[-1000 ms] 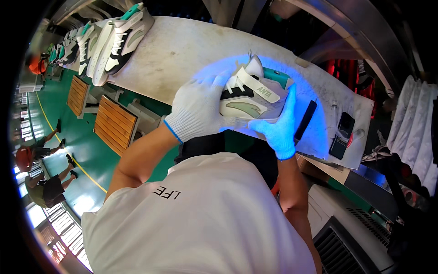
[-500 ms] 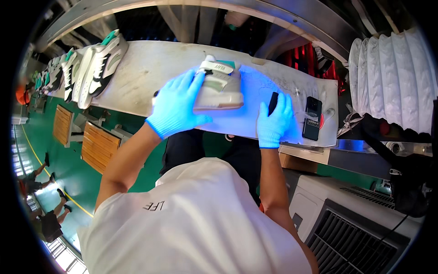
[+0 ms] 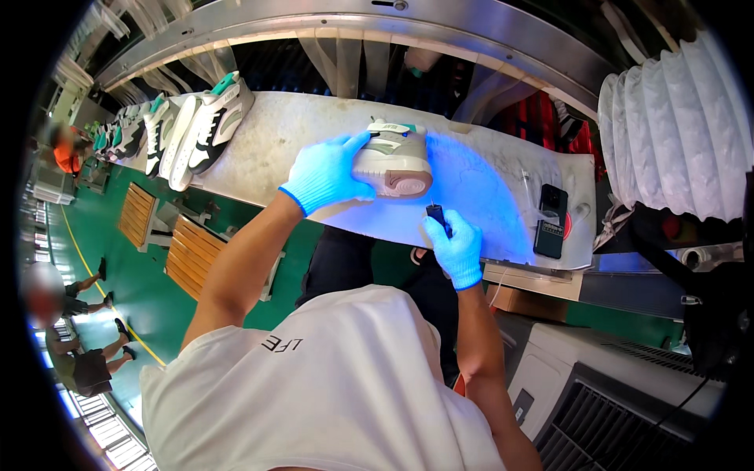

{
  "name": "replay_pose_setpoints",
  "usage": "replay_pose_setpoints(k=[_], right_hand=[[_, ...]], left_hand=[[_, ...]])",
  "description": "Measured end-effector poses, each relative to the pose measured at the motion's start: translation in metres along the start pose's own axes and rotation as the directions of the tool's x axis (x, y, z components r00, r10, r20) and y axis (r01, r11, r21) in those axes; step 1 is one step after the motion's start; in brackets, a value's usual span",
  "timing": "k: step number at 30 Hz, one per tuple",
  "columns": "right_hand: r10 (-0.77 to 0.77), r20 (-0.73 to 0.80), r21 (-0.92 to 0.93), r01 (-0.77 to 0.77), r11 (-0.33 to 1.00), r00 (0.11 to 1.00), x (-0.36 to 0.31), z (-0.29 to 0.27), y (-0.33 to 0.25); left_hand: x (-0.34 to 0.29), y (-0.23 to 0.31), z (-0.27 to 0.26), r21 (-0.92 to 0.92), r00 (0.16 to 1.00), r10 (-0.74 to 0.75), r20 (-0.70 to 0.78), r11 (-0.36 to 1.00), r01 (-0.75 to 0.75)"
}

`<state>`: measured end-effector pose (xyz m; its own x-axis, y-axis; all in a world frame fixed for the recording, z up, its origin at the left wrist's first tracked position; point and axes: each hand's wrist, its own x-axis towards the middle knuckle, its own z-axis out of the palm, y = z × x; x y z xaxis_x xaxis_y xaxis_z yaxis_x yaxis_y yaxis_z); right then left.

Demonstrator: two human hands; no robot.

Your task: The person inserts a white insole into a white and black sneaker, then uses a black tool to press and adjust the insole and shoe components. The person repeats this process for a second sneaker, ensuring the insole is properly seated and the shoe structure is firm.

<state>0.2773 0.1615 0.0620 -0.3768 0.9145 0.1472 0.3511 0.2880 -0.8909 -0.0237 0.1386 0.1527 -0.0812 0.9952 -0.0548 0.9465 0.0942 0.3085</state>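
A pale sneaker (image 3: 390,161) with a teal patch rests on the white board (image 3: 275,125), its side and part of its sole turned toward me. My left hand (image 3: 328,174), in a white glove tinted blue by light, grips the sneaker's left side. Near the board's front edge, my right hand (image 3: 457,248), gloved likewise, is closed around a small black handheld tool (image 3: 437,215) with a thin tip. That tip points up toward the sneaker but stays apart from it. Blue light covers the sneaker area.
Several sneakers (image 3: 216,125) stand at the board's left end. At its right lies a black phone (image 3: 551,220) beside clear plastic. A metal rail (image 3: 487,35) runs behind, with a white ribbed duct (image 3: 671,133) far right. Wooden-topped stools (image 3: 196,251) stand left; people are beyond.
The sneaker has tilted, bringing more of its sole into view. My right hand has come nearer to me and toward the sneaker with the black tool. My left hand stays on the sneaker.
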Motion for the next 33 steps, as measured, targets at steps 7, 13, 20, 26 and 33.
replay_pose_setpoints(k=[7,13,20,26,33], right_hand=[[-0.007,0.002,-0.029,0.007,1.0,1.0,0.016,0.008,0.007],[0.012,0.06,-0.138,-0.004,0.99,0.998,0.021,-0.001,0.006],[-0.023,-0.04,-0.672,-0.01,0.74,0.999,0.038,-0.054,0.017],[-0.017,0.205,0.617,-0.116,0.779,0.979,0.0,0.035,-0.021],[0.207,0.154,0.961,-0.195,0.198,0.966,0.008,0.041,-0.067]], left_hand=[[0.004,-0.006,0.001,-0.015,1.0,0.021,-0.01,1.0,-0.022],[0.004,-0.005,0.006,-0.011,1.0,0.002,-0.031,1.0,-0.002],[-0.039,0.013,0.016,0.012,0.87,0.222,-0.44,0.97,-0.242],[-0.078,-0.028,0.036,0.131,0.621,0.488,-0.614,0.838,-0.529],[-0.088,-0.006,-0.032,0.33,0.433,0.565,-0.703,0.798,-0.505]])
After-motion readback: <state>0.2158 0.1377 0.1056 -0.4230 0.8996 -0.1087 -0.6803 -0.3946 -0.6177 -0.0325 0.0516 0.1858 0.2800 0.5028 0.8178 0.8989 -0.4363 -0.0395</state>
